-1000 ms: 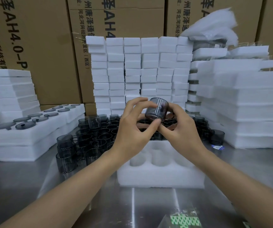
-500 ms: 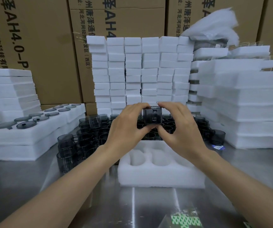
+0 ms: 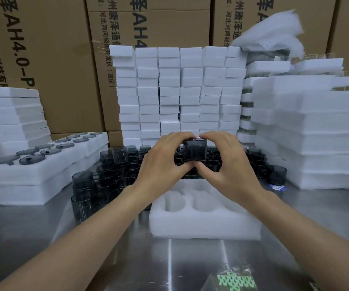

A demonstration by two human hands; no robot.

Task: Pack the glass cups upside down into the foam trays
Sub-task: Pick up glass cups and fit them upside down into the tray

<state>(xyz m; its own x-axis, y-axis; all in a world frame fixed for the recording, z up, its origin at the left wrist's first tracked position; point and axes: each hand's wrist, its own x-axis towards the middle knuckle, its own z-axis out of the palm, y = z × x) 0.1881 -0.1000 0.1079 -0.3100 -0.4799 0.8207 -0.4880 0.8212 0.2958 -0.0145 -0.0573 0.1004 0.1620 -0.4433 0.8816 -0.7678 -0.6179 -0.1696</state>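
A smoky grey glass cup (image 3: 195,151) is held up in the air between both hands, above the far edge of a white foam tray (image 3: 205,224). My left hand (image 3: 163,162) grips its left side with fingers over the top and thumb beneath. My right hand (image 3: 228,164) grips the right side the same way. The tray lies on the steel table in front of me and its round pockets hold nothing. A crowd of several more grey cups (image 3: 106,171) stands behind and left of the tray.
Foam trays (image 3: 33,166) with grey lids in them are stacked at the left. Tall stacks of white foam blocks (image 3: 180,91) and foam sheets (image 3: 316,133) wall in the back and right. Cardboard boxes stand behind. A green-patterned bag (image 3: 236,281) lies near the table's front edge.
Both hands have turned the cup over between them and lowered it a little toward the tray; it lay tilted with its side up a second ago.
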